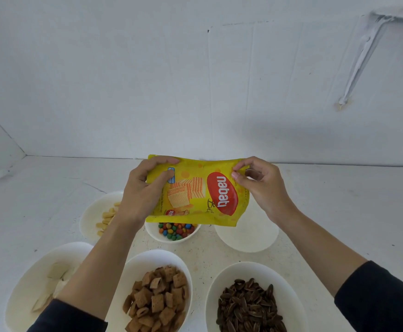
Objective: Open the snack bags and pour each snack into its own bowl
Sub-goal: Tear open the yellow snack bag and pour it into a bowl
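Head view, speaker A: What are the hands doing?

B: Both hold a yellow wafer bag (196, 192) in the air, turned sideways, above the far row of bowls. The left hand (145, 188) wraps its fingers (165, 161) over one end of the bag, thumb pressed on the printed face. The right hand (260, 185) pinches the other end near the corner between thumb and forefinger, the rest of its fingers curled loosely behind.

A: Is the bag open?

B: I cannot tell; the pinched edge looks flat and no wafers show.

A: And the bowls?

B: Six white ones on the white table (339, 212). In the far row, a bowl of pale finger biscuits (100, 216) sits on the left, partly behind the left forearm; a bowl of coloured candies (174, 232) lies just below the bag; a bare bowl (247, 238) stands on the right, under the right wrist. In the near row are a bowl of pale chips (42, 283), a bowl of brown pillow snacks (157, 293) and a bowl of dark sunflower seeds (250, 303).

A: Sleeves?

B: Dark, pushed up both forearms.
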`<state>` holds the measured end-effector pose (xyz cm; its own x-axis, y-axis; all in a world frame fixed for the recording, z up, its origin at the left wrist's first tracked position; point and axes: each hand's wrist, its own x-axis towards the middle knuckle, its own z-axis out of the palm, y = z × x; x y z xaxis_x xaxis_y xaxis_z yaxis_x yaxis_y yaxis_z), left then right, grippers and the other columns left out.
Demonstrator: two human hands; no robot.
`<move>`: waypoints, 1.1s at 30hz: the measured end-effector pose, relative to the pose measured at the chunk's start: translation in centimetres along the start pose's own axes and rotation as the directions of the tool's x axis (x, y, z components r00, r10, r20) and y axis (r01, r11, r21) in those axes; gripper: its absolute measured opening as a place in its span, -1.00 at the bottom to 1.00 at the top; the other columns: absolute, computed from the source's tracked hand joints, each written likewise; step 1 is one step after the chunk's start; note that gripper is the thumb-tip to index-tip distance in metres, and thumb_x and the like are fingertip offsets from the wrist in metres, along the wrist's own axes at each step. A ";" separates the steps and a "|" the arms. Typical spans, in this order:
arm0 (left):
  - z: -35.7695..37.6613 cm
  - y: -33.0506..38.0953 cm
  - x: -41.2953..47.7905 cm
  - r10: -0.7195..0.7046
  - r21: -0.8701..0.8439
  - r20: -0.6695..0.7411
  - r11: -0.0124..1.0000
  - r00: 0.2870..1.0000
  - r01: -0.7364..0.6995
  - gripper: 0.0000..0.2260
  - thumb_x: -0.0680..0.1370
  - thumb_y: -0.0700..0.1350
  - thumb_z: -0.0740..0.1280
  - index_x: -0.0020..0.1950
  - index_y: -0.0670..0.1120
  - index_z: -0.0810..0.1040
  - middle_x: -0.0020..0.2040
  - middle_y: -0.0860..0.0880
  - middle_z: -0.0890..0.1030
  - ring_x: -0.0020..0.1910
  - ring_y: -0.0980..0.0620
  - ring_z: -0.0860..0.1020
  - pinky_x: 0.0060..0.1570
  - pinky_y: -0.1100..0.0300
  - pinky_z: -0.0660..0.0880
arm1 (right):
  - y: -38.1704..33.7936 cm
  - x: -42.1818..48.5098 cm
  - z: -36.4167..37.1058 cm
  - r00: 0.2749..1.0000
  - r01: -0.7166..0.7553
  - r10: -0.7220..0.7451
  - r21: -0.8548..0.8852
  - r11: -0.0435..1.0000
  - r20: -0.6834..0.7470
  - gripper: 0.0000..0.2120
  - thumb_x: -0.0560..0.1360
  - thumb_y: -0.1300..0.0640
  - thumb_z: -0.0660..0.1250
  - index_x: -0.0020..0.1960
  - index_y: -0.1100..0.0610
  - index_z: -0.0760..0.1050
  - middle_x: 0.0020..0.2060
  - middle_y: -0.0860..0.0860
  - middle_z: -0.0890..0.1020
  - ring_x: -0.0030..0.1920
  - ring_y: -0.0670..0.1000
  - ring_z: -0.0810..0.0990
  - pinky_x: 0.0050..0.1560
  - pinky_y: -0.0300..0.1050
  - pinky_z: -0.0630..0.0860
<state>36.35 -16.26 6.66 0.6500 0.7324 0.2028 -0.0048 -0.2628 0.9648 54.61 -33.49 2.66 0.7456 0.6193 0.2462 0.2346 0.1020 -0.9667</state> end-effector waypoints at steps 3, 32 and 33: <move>0.4 0.0 0.2 -0.021 0.026 0.011 0.999 1.000 0.021 -0.75 0.62 -0.18 0.37 -0.03 0.19 0.70 0.08 0.11 0.63 0.01 0.16 0.59 -0.24 0.39 0.51 | 0.8 0.1 -0.3 1.000 -0.024 0.024 -0.005 1.000 -0.016 -0.93 0.50 0.26 0.48 -0.08 0.12 0.64 -0.09 -0.03 0.70 -0.10 -0.06 0.64 -0.12 -0.26 0.58; 0.2 3.1 1.2 0.068 0.067 0.030 0.995 0.997 -0.070 -0.74 0.60 -0.15 0.40 -0.02 0.25 0.70 0.17 0.05 0.59 0.14 0.05 0.58 -0.10 0.21 0.53 | -0.7 1.0 0.1 0.998 0.045 -0.043 0.036 0.998 -0.046 -0.93 0.52 0.29 0.45 -0.07 0.18 0.58 -0.12 -0.06 0.66 -0.11 -0.08 0.58 -0.04 -0.24 0.55; 0.2 3.0 1.1 0.068 0.075 0.036 0.995 0.997 -0.070 -0.74 0.60 -0.15 0.41 -0.02 0.25 0.70 0.18 0.05 0.59 0.14 0.07 0.59 -0.11 0.24 0.53 | -0.4 0.8 0.1 0.998 0.041 -0.040 0.030 0.999 -0.042 -0.92 0.52 0.29 0.45 -0.08 0.17 0.57 -0.11 -0.04 0.66 -0.10 -0.06 0.59 -0.04 -0.22 0.56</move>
<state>37.25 -16.38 9.77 0.6752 0.6898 0.2615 0.0069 -0.3604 0.9328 55.09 -32.99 3.25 0.7611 0.5814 0.2875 0.2461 0.1511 -0.9574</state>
